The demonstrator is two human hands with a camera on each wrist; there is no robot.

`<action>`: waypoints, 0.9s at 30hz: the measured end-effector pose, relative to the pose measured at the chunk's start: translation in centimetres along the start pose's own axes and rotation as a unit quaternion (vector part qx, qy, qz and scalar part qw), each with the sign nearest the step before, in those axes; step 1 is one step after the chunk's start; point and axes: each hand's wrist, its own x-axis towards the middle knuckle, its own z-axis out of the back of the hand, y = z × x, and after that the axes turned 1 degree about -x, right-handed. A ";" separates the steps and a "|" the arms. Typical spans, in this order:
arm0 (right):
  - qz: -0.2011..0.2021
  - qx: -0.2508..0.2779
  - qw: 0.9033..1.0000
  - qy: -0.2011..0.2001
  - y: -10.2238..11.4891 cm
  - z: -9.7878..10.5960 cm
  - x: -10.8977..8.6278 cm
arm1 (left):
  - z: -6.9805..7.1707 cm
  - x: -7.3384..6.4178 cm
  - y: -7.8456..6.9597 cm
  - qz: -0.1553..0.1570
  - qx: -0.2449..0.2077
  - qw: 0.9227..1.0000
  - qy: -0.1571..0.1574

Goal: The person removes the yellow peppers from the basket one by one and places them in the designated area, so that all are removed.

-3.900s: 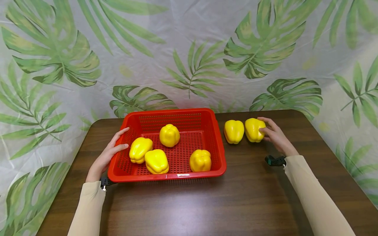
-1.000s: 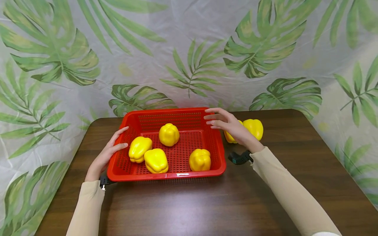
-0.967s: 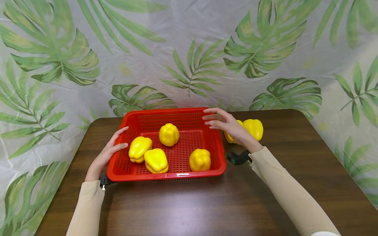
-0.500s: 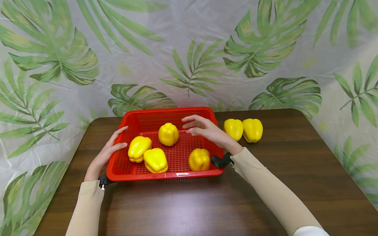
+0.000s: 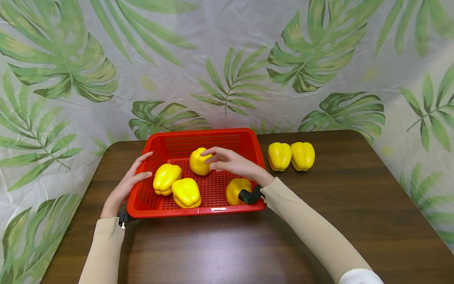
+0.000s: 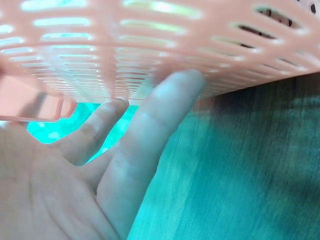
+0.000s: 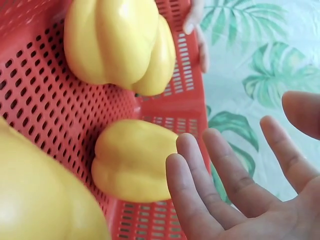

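Tabletop [image 5: 198, 248]: right hand [image 5: 232, 162], fingers [image 7: 237, 177] parted, moved to rear pepper [image 5: 198, 162]; left hand [image 5: 125, 187] grips basket [image 5: 170, 213].

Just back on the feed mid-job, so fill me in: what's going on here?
A person holds the left side of the basket with the left grip. The right grip, open, is at the rear pepper inside it; whether they touch isn't clear. Three other peppers are in the basket, two at the left and one at front right. Two more peppers are on the table, right of the basket.
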 end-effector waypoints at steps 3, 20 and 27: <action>-0.002 -0.002 1.000 0.009 0.0 -0.3 0.4 | 0.0 0.0 0.0 -0.002 -0.003 1.000 0.000; -0.084 -0.037 0.991 0.099 -0.6 -2.3 2.6 | -0.1 0.0 0.0 0.000 -0.006 1.000 0.000; -0.109 -0.038 0.982 0.149 -1.4 -3.0 3.5 | -0.1 0.0 -0.1 0.000 -0.004 1.000 0.001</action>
